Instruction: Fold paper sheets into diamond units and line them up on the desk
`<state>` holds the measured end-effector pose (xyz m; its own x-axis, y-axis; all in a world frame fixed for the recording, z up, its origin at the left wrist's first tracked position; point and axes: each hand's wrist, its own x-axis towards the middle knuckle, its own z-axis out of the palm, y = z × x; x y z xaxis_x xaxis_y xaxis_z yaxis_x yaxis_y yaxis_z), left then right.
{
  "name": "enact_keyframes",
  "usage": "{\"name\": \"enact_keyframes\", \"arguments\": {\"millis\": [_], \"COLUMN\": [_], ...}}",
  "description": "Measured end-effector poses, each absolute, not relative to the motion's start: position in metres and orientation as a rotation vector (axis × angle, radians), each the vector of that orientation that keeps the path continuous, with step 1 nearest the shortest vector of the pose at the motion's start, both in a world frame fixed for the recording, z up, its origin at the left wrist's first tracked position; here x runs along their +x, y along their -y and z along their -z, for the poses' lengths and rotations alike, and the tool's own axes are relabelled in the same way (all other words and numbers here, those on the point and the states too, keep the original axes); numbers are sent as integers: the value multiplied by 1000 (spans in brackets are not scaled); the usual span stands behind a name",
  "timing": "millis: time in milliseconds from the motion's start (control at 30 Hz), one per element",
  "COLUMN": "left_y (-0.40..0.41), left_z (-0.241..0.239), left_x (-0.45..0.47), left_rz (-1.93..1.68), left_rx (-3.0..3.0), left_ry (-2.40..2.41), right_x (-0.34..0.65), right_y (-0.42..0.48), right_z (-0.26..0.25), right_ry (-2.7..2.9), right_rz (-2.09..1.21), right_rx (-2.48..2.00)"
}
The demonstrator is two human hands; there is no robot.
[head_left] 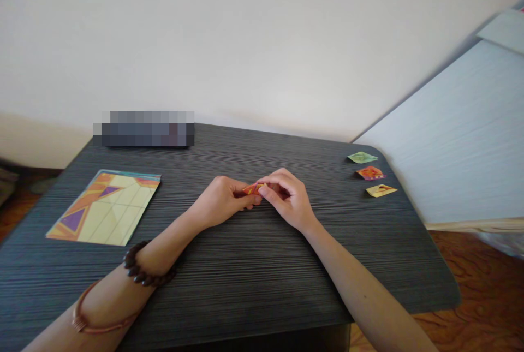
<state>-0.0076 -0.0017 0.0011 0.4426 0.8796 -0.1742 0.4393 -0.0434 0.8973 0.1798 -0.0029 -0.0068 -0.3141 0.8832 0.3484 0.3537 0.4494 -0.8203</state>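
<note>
Between my two hands, over the middle of the dark table, is a small folded paper piece (251, 189) in orange with some yellow and purple. My left hand (223, 199) pinches its left end between thumb and fingers. From the other side, the thumb and index finger of my right hand (289, 195) close on its right end. Fingers cover part of the paper, so its full shape is hidden. To the left lies a stack of patterned paper sheets (123, 207), the top one pale yellow with orange and purple shapes.
Along the right edge of the dark table (254, 275) lie three small folded papers: a green one (362, 157), an orange-red one (370, 172) and a yellow one (381, 191). A blurred-out box-like object (145, 131) stands at the back left. A pale wall (245, 41) rises behind.
</note>
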Motion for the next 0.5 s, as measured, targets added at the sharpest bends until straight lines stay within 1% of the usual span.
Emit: {"name": "enact_keyframes", "arguments": {"millis": [300, 500], "left_y": [3, 2], "left_z": [-4, -3], "left_x": [-6, -7], "left_rz": [-493, -531], "left_rx": [1819, 1660], "left_ry": [-1188, -1137], "right_x": [179, 178], "right_y": [2, 3], "right_z": [9, 9], "right_ry": [1873, 1821], "right_rz": [-734, -829], "right_rx": [-1074, -1077]}}
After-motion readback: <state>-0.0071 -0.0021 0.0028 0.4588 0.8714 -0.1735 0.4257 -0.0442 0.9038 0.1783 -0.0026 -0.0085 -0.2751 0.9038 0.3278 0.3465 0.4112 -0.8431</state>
